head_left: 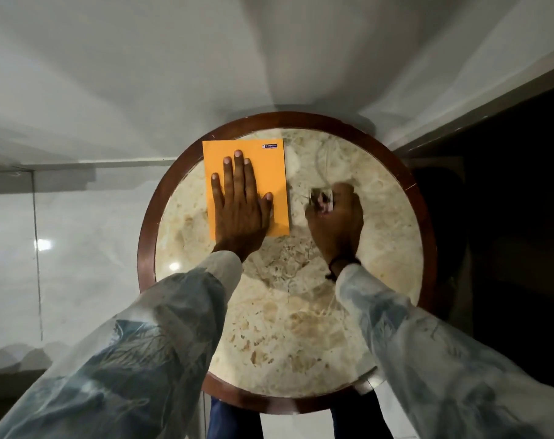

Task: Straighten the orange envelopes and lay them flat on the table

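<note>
While the left hand (239, 207) lies palm-down with its fingers (237, 166) spread wide and flat, gripping nothing, it pins the orange envelopes (247, 185) against the round desk (288, 312) at about ten o'clock on the marble top. They show as one neat orange rectangle, so how many sheets are in the stack cannot be told. A small blue label (273, 147) sits at the far right corner.

The right hand (336, 223) hovers or rests near two o'clock, fingers curled around a small dark object (321, 199); motion blur hides what it is and how firmly it is held.

The step in hand looks like the final flattening. To do it well, the palm should press evenly and sweep from the middle outward toward each edge, so any curl is pushed out rather than creased in, while the stack is kept from sliding.

The far left corner of the envelopes overhangs the dark wooden rim (174, 172), so a push toward ten o'clock could tip them off. Nudging the stack toward the centre seems safer. Bare marble lies open from four to eight o'clock, giving plenty of room to work.
</note>
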Action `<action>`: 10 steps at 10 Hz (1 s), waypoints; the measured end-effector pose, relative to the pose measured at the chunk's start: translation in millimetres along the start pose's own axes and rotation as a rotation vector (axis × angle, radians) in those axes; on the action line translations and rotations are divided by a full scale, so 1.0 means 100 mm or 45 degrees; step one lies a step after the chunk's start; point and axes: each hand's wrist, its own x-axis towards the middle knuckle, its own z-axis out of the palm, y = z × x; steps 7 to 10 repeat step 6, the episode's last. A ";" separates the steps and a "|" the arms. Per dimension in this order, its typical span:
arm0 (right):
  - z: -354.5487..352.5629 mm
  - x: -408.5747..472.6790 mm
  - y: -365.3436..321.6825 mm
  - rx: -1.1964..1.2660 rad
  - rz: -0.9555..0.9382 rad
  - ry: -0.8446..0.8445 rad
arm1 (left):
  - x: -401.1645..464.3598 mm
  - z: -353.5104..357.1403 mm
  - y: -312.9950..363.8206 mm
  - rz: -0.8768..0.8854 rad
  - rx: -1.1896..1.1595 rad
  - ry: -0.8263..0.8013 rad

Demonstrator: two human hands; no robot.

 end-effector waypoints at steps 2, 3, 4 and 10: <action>0.10 0.52 -0.16 -0.033 -0.038 -0.014 | 0.00 0.03 0.00 -0.002 0.019 -0.016; 0.05 0.49 -0.17 0.053 -0.015 -0.013 | 0.00 0.01 -0.01 -0.012 0.019 -0.042; -0.21 0.44 -0.24 0.230 0.038 0.114 | 0.00 -0.10 0.01 -0.011 0.033 -0.117; -1.93 0.21 -0.96 0.932 -0.075 0.044 | -0.22 -1.09 0.21 -0.022 0.006 -0.158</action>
